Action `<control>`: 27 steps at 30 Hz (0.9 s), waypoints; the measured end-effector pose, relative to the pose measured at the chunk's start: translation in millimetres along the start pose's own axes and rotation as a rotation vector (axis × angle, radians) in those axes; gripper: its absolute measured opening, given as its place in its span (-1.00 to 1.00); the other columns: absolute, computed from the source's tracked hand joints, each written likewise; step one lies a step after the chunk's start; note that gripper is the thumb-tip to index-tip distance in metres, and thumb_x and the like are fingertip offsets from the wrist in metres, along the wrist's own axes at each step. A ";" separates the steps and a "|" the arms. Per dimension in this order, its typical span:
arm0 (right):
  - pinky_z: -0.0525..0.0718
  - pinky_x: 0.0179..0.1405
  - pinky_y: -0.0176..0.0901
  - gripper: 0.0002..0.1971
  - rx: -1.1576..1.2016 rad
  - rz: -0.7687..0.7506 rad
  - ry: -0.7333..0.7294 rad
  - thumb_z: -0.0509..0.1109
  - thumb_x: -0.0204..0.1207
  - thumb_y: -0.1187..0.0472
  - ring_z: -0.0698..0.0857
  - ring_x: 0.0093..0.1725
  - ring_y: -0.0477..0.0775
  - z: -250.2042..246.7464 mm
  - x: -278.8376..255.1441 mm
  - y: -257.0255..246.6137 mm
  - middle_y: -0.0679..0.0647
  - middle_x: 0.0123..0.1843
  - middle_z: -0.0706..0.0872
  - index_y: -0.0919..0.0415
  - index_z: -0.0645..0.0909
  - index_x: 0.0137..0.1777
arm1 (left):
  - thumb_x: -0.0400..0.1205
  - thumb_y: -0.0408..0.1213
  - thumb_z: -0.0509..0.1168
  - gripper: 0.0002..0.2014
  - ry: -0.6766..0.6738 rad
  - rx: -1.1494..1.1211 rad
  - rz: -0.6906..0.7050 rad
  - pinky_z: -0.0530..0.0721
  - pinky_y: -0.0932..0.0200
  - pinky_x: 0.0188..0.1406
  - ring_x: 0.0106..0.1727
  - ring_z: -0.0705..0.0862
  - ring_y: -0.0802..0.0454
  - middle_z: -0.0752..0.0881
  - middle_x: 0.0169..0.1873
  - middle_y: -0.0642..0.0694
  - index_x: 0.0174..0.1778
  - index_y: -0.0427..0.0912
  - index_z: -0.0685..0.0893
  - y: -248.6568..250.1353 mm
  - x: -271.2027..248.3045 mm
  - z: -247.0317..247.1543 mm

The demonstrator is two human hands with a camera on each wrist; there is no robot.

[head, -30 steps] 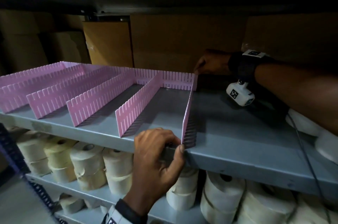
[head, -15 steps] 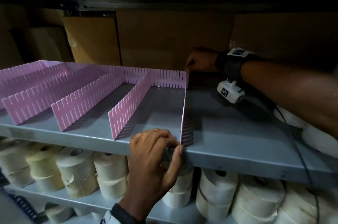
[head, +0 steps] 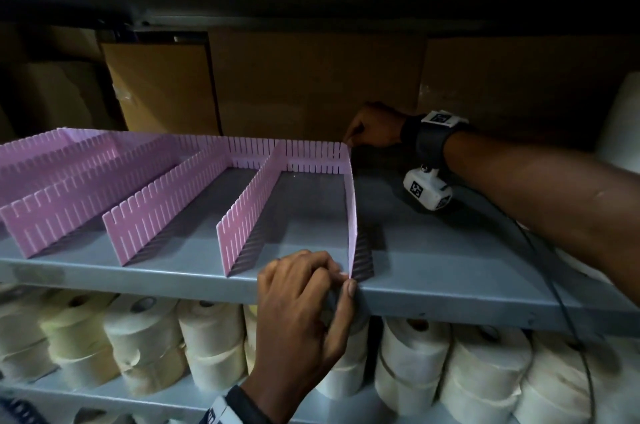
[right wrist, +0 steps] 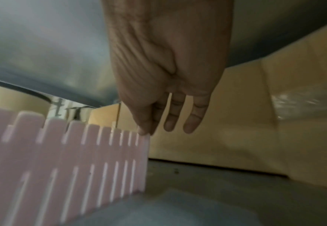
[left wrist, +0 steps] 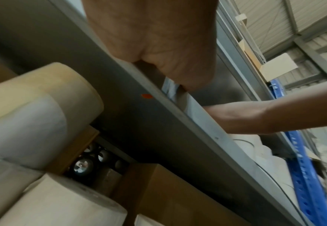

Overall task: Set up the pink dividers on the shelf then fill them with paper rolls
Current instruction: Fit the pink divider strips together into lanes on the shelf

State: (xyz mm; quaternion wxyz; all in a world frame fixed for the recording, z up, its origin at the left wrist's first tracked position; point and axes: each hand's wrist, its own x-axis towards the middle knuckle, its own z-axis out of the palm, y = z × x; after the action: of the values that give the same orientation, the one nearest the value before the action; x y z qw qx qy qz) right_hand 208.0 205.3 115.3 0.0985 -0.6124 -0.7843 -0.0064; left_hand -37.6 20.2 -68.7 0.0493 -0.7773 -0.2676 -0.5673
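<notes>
shelf: grey metal shelf (head: pixel 450 271) is running across the middle of the head view, with its front lip (left wrist: pixel 178 116) cutting diagonally through the left wrist view.

pink dividers: a comb of slotted pink dividers (head: pixel 166 195) is standing upright on the left half of the shelf, several long ones running front to back and slotting into a cross piece along the back.

end divider: the rightmost pink divider (head: pixel 353 216) is standing nearly edge-on in the middle of the head view, bowing a bit, its back end meeting the right end of the cross piece.

left hand: left hand (head: pixel 304 313) is sitting at lower center, fingers (head: pixel 311 264) curled, thumb and fingertips pinching the front bottom corner of the end divider right at the shelf lip.

right hand: right hand (head: pixel 375 127) is reaching to the back at center right. In the wrist view the thumb and first finger are pinching the top back corner of the divider (right wrist: pixel 93 160), and the other two fingers (right wrist: pixel 195 116) are hanging straight and slightly apart.

paper rolls: cream paper rolls (head: pixel 145 344) are sitting packed on the lower shelf, along the bottom of the frame.

boxes: brown cardboard boxes (head: pixel 311 84) are lining the back behind the dividers.
</notes>
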 end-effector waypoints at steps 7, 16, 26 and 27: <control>0.60 0.41 0.10 -0.76 0.025 0.052 0.028 0.37 0.67 0.21 0.71 0.29 0.11 2.4 -4.0 -6.3 0.16 0.33 0.75 0.26 0.73 0.26 | 0.75 -0.07 0.28 -0.76 0.007 0.005 0.016 0.47 0.01 0.17 0.06 0.70 -0.07 0.72 -0.03 0.04 -0.16 -0.10 0.70 -2.2 -0.1 3.3; 0.61 0.40 0.00 -0.79 0.228 0.219 0.166 0.42 0.64 0.24 0.70 0.29 0.04 -8.5 -41.1 -18.6 0.08 0.28 0.77 0.19 0.76 0.22 | 0.70 -0.12 0.33 -0.85 -0.021 -0.014 -0.009 0.47 0.01 0.11 0.03 0.68 -0.05 0.69 -0.06 0.05 -0.15 -0.06 0.66 2.0 3.6 -2.5; 0.65 0.25 -0.08 -0.81 0.393 0.099 0.333 0.43 0.63 0.27 0.74 0.11 -0.01 -2.0 -165.3 -68.7 0.06 0.14 0.81 0.17 0.78 0.19 | 0.68 -0.19 0.28 -0.71 -0.180 -0.052 -0.147 0.46 -0.12 0.62 0.35 0.71 -0.04 0.79 0.22 -0.04 0.19 -0.21 0.81 26.7 -12.5 -38.0; 0.65 0.20 -0.08 -0.81 0.395 0.087 0.347 0.44 0.62 0.26 0.74 0.08 -0.03 -0.1 -180.2 -74.0 0.03 0.11 0.82 0.15 0.79 0.18 | 0.69 -0.18 0.28 -0.69 -0.182 -0.039 -0.162 0.44 -0.08 0.65 0.42 0.68 -0.03 0.78 0.27 -0.05 0.22 -0.22 0.80 32.6 -19.4 -42.5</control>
State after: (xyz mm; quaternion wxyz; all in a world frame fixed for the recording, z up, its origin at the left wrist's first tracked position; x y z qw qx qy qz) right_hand 178.4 14.0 94.3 0.3492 -0.6042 -0.7147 0.0461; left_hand -62.7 -30.8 -64.0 -0.0364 -0.8023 -0.3219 -0.5014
